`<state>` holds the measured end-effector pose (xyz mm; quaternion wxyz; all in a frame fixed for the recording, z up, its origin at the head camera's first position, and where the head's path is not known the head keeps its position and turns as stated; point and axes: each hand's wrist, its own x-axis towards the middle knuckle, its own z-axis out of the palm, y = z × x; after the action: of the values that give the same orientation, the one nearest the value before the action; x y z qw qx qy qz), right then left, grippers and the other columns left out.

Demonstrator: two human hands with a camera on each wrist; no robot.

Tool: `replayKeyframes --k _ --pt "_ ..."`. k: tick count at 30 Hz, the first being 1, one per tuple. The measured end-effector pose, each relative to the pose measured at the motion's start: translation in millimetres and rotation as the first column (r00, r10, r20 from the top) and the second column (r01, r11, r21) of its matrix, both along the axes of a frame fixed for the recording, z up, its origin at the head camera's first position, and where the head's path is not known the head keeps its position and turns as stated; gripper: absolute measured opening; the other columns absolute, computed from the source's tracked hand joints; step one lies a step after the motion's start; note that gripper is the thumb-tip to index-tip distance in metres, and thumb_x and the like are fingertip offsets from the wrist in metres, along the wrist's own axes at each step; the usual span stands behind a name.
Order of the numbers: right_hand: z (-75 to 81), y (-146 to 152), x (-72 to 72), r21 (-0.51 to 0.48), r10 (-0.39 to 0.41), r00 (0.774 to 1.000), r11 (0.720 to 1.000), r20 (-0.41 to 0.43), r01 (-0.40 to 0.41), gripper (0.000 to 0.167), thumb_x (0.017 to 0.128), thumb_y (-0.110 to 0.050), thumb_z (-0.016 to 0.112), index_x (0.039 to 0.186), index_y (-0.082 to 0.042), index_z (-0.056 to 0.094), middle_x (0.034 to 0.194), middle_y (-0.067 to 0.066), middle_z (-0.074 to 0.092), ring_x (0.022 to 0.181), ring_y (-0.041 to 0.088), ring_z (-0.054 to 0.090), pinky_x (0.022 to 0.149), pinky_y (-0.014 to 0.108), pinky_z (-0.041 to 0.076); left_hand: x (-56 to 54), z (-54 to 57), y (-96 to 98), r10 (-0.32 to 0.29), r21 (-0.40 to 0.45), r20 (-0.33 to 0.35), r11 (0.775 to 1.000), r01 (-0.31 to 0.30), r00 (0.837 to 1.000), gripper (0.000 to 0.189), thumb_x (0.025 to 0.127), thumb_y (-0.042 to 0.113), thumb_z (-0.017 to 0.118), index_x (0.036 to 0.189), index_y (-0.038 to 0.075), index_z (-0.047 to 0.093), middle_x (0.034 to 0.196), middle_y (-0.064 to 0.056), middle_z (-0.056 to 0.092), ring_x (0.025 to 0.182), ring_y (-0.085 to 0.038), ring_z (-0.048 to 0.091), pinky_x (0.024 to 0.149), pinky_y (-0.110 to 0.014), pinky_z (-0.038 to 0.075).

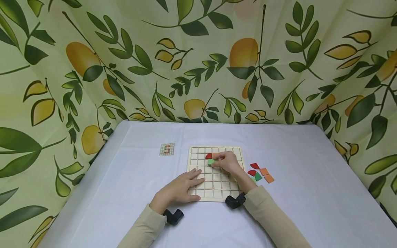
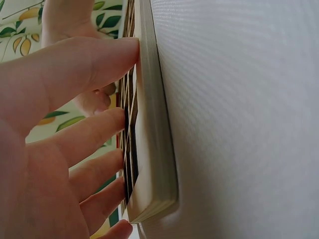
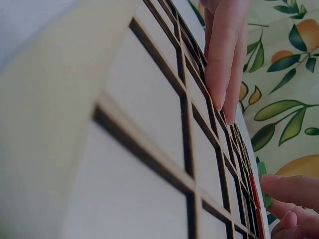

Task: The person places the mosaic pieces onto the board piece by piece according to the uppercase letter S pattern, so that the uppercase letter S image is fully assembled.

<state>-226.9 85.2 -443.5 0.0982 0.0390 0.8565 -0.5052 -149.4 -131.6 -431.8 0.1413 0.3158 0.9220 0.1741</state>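
A wooden grid board [image 1: 212,199] lies flat on the table. My left hand [image 1: 181,186] rests on its near left corner with spread fingers; in the left wrist view the thumb [image 2: 107,62] touches the board's rim. Over the upper middle cells, my right hand [image 1: 228,162] pinches a green tile [image 1: 211,162] by its edge. The right wrist view shows this green tile [image 3: 262,170] tilted up at the fingertips, just off the grid. Right behind it, a red quarter-round tile [image 1: 209,156] and an orange tile [image 1: 215,156], partly hidden by fingers, sit in neighbouring cells.
Right of the board lie loose tiles: red quarter-rounds [image 1: 254,166], orange squares [image 1: 268,178] and green pieces [image 1: 258,176], one partly behind the right forearm. A small pattern card [image 1: 166,149] lies at the back left. Behind the table hangs a leaf-printed curtain [image 1: 214,79].
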Motion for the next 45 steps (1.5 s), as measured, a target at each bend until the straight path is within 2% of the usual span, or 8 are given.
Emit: replayKeyframes --k 9,23,27,38,45 --pt "0.9 -4.0 -5.1 0.032 0.013 1.000 0.999 -0.011 -0.012 0.025 0.072 -0.006 0.081 0.095 0.000 0.074 0.057 -0.004 0.043 0.057 0.011 0.036 0.053 0.021 0.031 -1.0 -0.9 0.3 -0.002 -0.005 0.001 1.000 0.002 1.000 0.062 0.086 0.038 0.066 0.142 0.019 0.049 0.159 -0.008 0.033 0.150 -0.030 0.026 0.120 -0.050 0.030" --pt "4.0 -9.4 -6.9 0.110 0.020 1.000 0.994 -0.006 -0.019 0.023 0.071 -0.009 0.082 0.093 -0.003 0.076 0.063 -0.002 0.047 0.063 0.013 0.040 0.055 0.022 0.032 -1.7 0.0 0.3 0.003 -0.008 0.001 1.000 -0.003 1.000 0.062 0.085 0.038 0.066 0.142 0.019 0.049 0.158 -0.007 0.034 0.150 -0.029 0.026 0.120 -0.050 0.031" --pt "1.8 -9.8 -6.6 0.133 0.023 0.999 0.991 -0.027 -0.019 0.024 0.070 -0.009 0.083 0.092 -0.003 0.076 0.066 -0.002 0.050 0.064 0.013 0.041 0.054 0.021 0.032 -1.9 -1.2 -0.2 0.002 -0.012 0.004 1.000 -0.002 1.000 0.062 0.086 0.038 0.066 0.142 0.019 0.049 0.159 -0.006 0.033 0.150 -0.029 0.027 0.120 -0.050 0.031" --pt "0.3 -11.1 -7.3 0.122 0.025 0.999 0.992 -0.020 -0.023 0.025 0.069 -0.007 0.084 0.092 -0.003 0.076 0.066 -0.001 0.049 0.065 0.014 0.041 0.054 0.022 0.033 -1.8 -2.0 -0.8 0.002 -0.012 0.007 1.000 -0.002 1.000 0.062 0.086 0.039 0.066 0.143 0.020 0.048 0.160 -0.005 0.032 0.150 -0.029 0.026 0.120 -0.050 0.031" --pt "-0.1 -11.2 -7.3 0.120 0.017 1.000 0.993 -0.021 -0.015 0.025 0.069 -0.007 0.084 0.093 -0.003 0.076 0.073 0.001 0.054 0.068 0.014 0.043 0.056 0.022 0.034 -1.9 -1.9 -0.8 0.000 -0.017 0.009 1.000 0.000 1.000 0.062 0.086 0.040 0.065 0.143 0.020 0.048 0.160 -0.005 0.031 0.151 -0.029 0.025 0.120 -0.049 0.030"
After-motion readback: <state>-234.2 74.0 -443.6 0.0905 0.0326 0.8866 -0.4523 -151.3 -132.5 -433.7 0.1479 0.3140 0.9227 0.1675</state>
